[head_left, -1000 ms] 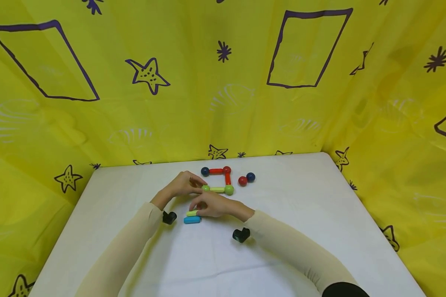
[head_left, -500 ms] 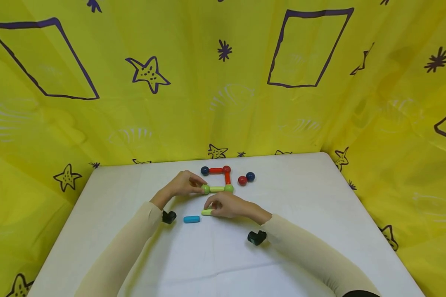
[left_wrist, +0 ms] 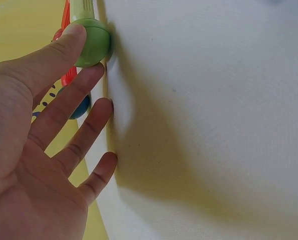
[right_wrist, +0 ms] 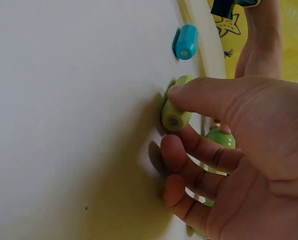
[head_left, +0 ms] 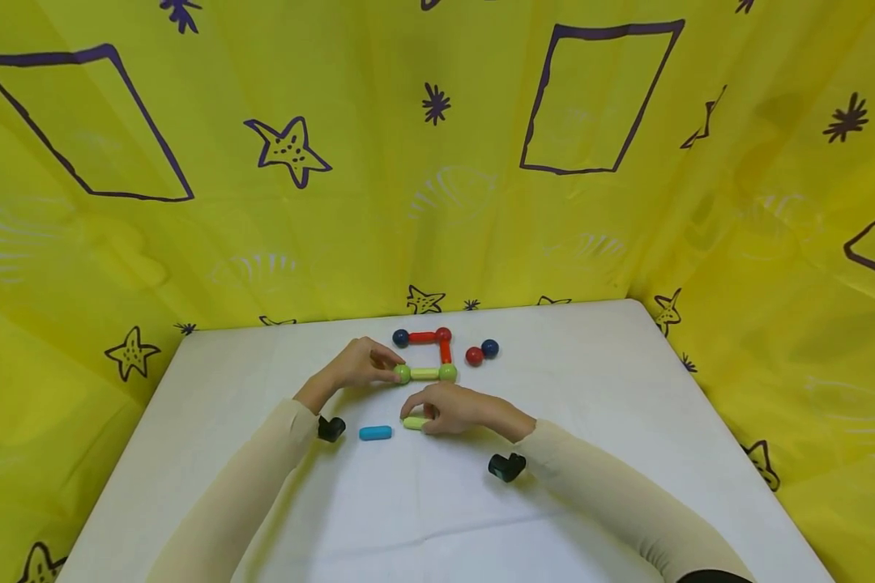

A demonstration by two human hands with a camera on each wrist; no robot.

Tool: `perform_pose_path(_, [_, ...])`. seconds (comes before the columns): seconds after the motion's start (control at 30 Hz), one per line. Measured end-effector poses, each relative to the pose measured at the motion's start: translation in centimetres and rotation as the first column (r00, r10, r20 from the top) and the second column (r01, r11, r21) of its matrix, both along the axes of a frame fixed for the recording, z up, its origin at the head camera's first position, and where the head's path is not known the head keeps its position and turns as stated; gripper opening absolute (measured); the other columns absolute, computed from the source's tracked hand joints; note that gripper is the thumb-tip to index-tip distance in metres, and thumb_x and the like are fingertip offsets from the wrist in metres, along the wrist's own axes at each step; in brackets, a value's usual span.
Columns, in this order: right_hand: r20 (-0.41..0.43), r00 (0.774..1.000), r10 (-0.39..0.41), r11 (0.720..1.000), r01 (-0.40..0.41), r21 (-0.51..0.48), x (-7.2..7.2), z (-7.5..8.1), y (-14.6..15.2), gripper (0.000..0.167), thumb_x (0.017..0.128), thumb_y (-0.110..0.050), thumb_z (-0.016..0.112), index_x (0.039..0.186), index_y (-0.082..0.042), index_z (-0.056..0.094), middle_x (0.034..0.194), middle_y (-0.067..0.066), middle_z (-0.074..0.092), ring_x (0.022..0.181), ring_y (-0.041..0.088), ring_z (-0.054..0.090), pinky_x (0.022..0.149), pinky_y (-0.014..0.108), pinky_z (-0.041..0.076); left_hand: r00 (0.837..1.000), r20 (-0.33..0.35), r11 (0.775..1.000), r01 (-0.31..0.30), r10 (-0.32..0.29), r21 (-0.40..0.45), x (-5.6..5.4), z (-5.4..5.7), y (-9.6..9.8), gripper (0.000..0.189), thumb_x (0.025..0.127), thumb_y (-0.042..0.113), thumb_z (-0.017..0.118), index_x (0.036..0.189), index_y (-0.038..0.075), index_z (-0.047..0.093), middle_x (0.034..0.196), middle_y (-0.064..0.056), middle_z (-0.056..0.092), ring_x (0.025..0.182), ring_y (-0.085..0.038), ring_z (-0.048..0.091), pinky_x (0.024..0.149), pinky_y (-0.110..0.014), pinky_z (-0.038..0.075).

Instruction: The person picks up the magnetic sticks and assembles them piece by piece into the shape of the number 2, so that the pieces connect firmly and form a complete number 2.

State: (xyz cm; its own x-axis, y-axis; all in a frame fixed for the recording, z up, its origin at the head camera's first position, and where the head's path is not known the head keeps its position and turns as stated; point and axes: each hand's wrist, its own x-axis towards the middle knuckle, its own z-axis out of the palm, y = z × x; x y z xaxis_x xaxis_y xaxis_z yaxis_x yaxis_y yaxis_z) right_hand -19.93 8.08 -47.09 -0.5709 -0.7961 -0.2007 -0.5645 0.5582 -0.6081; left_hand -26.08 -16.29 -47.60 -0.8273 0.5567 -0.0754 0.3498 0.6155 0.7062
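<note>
My left hand pinches a shiny green ball between thumb and index finger, the other fingers spread out. That ball is the near left corner of a flat figure of magnetic balls and sticks. From it a pale green stick runs to a second green ball. My right hand holds a loose light green magnetic stick at the tabletop, thumb on top and fingers behind; its metal end faces the right wrist camera. Just left of it lies a blue stick.
Red sticks and a red ball make the figure's right and far sides, ending at a dark blue ball. Right of it, a loose red ball touches another dark blue ball. A yellow curtain hangs behind the white table.
My right hand has moved right with the light green stick, away from the blue stick it lay beside. The left hand stays at the green ball, and the figure keeps its shape.
</note>
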Motion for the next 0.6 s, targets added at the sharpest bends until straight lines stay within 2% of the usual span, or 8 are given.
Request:
perform_pose_path(0.17, [-0.011,1.0,-0.01,0.999,0.01,0.034,0.3,0.4,-0.3,0.031,0.097,-0.01,0.07,0.125,-0.023,0.071,0.083,-0.003,0.056,0.082,0.01,0.051,0.075,0.024,0.041,1.0,-0.001,1.0,0.004,-0.004,0.002,0.0,-0.1,-0.1,0.027,0.087,0.021,0.084,0.112,0.011,0.08,0.093,0.002,0.076,0.079,-0.014,0.063,0.073,-0.03,0.051])
perform_pose_path(0.37, [0.014,0.998,-0.061,0.994,0.062,-0.092,0.3,-0.2,0.2,0.034,0.094,-0.003,0.069,0.126,-0.017,0.069,0.081,0.0,0.055,0.072,0.009,0.05,0.068,0.023,0.041,1.0,-0.002,1.0,0.003,-0.003,-0.001,0.0,-0.1,0.0,0.027,0.087,0.021,0.084,0.112,0.01,0.08,0.091,0.003,0.076,0.079,-0.013,0.063,0.072,-0.029,0.051])
perform_pose_path(0.6, [0.022,0.991,-0.135,0.971,0.137,-0.197,0.5,-0.5,0.9,0.032,0.093,-0.004,0.071,0.123,-0.014,0.069,0.097,-0.002,0.064,0.075,0.01,0.058,0.072,0.023,0.052,1.0,-0.002,1.0,-0.006,0.006,-0.001,0.1,0.0,0.1,0.027,0.087,0.02,0.084,0.112,0.01,0.08,0.092,0.002,0.076,0.08,-0.013,0.063,0.072,-0.029,0.052])
